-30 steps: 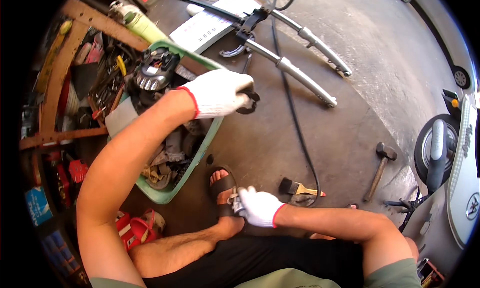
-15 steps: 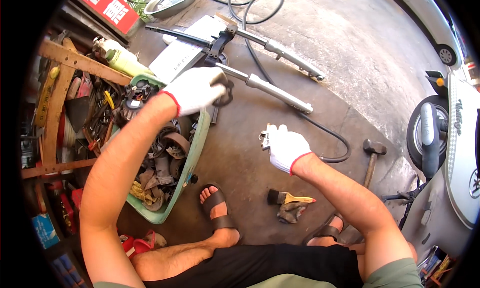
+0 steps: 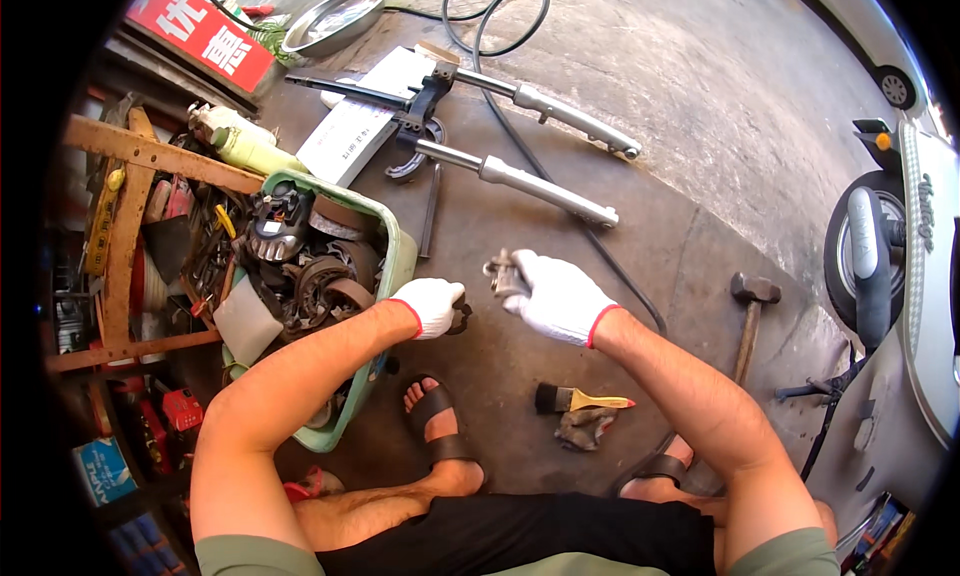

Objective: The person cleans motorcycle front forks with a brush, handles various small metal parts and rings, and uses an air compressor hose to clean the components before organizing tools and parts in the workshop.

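My left hand (image 3: 430,308), in a white knit glove with a red cuff, closes around a dark, curved metal part (image 3: 461,317) beside the rim of a green tub (image 3: 402,251). Across from it, my right hand (image 3: 562,298), gloved the same way, grips a small silver metal part (image 3: 506,275) with pins or tabs on its side. A gap separates the two parts. Past my hands lie motorcycle front forks (image 3: 545,188), two silver legs joined by a black clamp (image 3: 430,94), partly resting on a white box (image 3: 345,141).
Used brake shoes (image 3: 322,279) and other worn parts fill the tub. A rusty frame (image 3: 125,226) with tools stands at the left. On the floor are a brush (image 3: 585,399), a rag (image 3: 583,429), a hammer (image 3: 751,316) and a black hose (image 3: 520,126). A scooter (image 3: 925,246) stands right.
My left hand has come down and toward me from near the forks, with the dark part in it. My right hand has moved slightly left with the silver part, closer to the left hand.
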Tool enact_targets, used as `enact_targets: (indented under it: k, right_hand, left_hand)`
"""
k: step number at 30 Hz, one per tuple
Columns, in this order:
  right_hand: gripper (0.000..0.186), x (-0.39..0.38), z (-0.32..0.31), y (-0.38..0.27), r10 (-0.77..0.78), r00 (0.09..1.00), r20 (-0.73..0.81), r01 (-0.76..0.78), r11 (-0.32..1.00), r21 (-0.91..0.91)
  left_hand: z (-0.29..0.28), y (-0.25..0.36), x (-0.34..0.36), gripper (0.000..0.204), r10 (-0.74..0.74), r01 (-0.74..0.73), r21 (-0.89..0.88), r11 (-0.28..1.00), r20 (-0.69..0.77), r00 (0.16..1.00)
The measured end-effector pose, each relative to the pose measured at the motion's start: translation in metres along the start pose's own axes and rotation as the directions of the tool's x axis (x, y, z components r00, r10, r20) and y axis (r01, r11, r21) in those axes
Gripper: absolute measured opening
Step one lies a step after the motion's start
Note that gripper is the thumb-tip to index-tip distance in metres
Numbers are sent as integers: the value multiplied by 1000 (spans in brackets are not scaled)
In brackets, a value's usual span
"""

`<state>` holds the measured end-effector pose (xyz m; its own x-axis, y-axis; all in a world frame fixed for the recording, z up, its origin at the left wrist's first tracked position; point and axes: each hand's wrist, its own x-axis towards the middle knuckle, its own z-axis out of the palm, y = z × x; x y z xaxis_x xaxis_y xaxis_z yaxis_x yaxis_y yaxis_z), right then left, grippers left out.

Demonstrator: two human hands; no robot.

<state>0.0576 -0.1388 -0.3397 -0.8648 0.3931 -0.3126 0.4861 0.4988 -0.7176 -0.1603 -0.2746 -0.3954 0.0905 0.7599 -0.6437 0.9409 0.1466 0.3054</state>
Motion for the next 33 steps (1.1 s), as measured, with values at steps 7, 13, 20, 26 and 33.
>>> enact_targets:
  k: [7,13,20,26,33]
  right_hand:
    - [49,-11,-24,33,151,988,-10,-150,969,-194]
    - [40,-37,18,16,-7,978,211,33,992,-120]
    - [36,-61,67,-24,-175,935,307,188,982,-13]
    - [39,-71,94,-10,-89,964,251,132,978,-162]
    - [31,-82,134,-53,-407,857,315,412,909,55]
  left_hand:
    - [14,-7,7,22,21,-15,114,993,-52,998]
    - [23,-3,7,25,-12,21,147,989,-60,998]
    - [28,-8,6,19,27,12,238,971,-156,987]
    - [24,-13,13,23,-49,61,189,980,-68,997]
    - [16,-9,15,22,-83,82,211,974,-4,997]
